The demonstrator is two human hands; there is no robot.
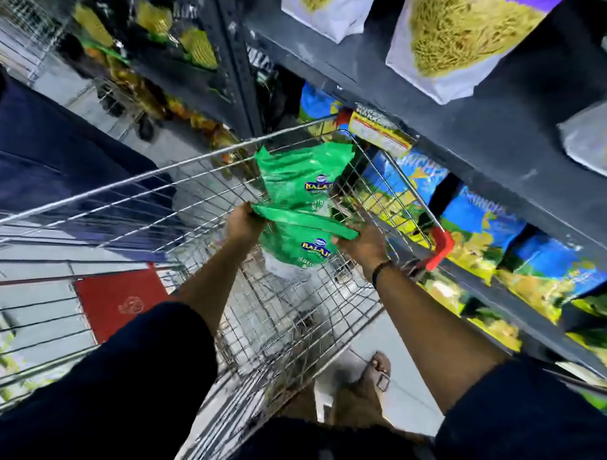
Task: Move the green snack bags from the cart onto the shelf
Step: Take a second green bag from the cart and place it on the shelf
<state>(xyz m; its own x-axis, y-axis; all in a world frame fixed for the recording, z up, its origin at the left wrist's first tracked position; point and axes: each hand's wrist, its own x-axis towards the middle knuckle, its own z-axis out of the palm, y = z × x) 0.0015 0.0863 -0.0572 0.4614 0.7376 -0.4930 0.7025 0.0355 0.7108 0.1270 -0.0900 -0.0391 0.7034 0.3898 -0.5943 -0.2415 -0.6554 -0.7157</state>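
Two green snack bags lie inside the wire cart (115,197). The nearer green bag (299,244) is gripped by its top seam: my left hand (244,221) holds the left end and my right hand (361,239) holds the right end. A second green bag (299,171) rests behind it toward the cart's far end, touching the first. The dark grey shelf (483,135) runs along the right side, close to the cart's right rim.
White bags of yellow noodles (451,34) stand on the upper shelf. Blue and yellow bags (476,225) fill the shelf below, right beside the cart. A red cart corner guard (440,248) nearly touches the shelf. Black bags (158,26) hang at the far left. My sandalled foot (373,380) stands below.
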